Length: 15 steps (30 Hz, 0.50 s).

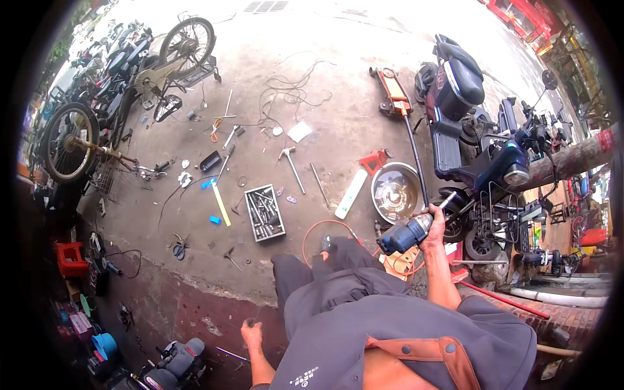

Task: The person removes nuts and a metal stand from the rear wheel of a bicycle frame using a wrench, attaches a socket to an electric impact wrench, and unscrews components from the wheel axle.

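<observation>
My right hand (434, 229) is wrapped round a blue cordless power tool (404, 236), a drill or impact driver, with a metal shaft pointing up and right. It is raised beside the metal basin (373, 196) of liquid and the long handle (415, 153) of an orange floor jack (391, 90). Low at my left side, my left hand (252, 334) has its fingers curled together; a small dark spot shows at the fingertips, too small to name. In front of my knees lies a grey metal tray (270, 238) full of sockets. Past it rest a hammer (294, 170) and a metal rod (320, 184).
A dark electric scooter (448, 146) stands at the right, a tipped bicycle (153, 78) at the far left. Scattered over the ground are pliers (179, 247), a yellow strip (221, 203), a white-green box (351, 194) and loose cable (286, 91). A red hose (311, 229) curls near my legs.
</observation>
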### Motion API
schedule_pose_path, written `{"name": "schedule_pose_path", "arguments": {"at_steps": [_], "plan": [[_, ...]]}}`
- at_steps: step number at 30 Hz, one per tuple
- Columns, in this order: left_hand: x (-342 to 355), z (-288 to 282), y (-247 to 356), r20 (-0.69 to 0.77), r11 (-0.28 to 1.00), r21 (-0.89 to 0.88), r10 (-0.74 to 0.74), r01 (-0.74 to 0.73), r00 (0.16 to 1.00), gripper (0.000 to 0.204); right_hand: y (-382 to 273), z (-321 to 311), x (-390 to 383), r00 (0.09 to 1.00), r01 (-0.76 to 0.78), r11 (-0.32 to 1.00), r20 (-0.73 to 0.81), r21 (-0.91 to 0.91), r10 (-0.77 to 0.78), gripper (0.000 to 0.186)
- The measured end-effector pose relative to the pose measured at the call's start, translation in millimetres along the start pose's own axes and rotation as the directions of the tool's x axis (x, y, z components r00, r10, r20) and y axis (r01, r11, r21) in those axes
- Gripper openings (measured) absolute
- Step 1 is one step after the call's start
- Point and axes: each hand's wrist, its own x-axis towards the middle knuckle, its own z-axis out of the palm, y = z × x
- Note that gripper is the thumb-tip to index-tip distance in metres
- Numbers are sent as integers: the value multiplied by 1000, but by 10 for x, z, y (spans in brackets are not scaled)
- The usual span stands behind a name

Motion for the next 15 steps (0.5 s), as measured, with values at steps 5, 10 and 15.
{"name": "schedule_pose_path", "arguments": {"at_steps": [5,10,15], "plan": [[98,276,2067,79,979,84,181,-187,980,41,-254,359,445,990,-1,999,141,-45,7,21],[902,490,2418,200,976,162,112,-146,973,45,-298,958,630,986,94,973,152,-209,-62,19],[1789,825,2180,172,987,101,107,-126,979,43,-385,1600,1012,975,100,950,219,-295,-35,19]]}}
